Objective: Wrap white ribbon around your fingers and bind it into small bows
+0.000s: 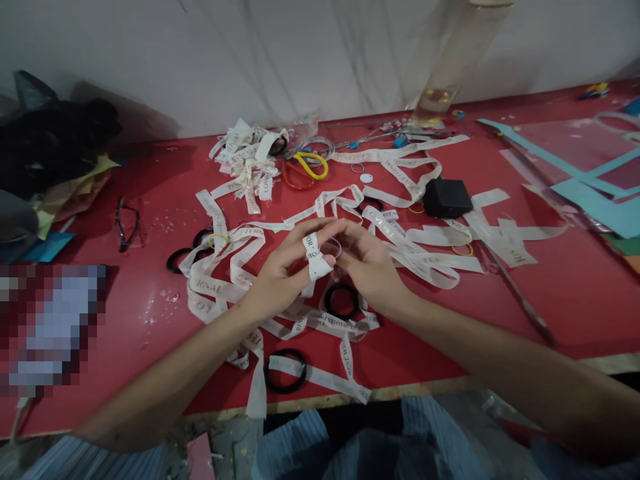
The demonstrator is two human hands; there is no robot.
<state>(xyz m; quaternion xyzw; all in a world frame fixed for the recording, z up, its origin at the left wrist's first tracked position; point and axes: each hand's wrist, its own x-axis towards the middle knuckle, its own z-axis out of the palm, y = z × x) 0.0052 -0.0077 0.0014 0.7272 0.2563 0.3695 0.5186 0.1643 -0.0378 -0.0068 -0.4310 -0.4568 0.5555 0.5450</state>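
My left hand [281, 275] is closed on a folded white printed ribbon [319, 265], which is bunched like a bow between thumb and fingers. Right beside it, with fingertips meeting the left ones, my right hand [373, 259] is curled around a thin purple elastic band [334, 249]. The fingers partly hide this band. Below the hands lie a black ring-shaped hair tie [341, 301] and a second black hair tie [285, 371]. Loose lengths of white lettered ribbon [213, 285] spread over the red tabletop around both hands.
A pile of ribbon bows [247, 157] sits at the back, near scissors with red and yellow handles [314, 167]. A black box [447, 198] stands to the right, before a tall clear vase [445, 80]. Glasses [127, 223] and a blurred-out rectangular object [55, 323] lie left.
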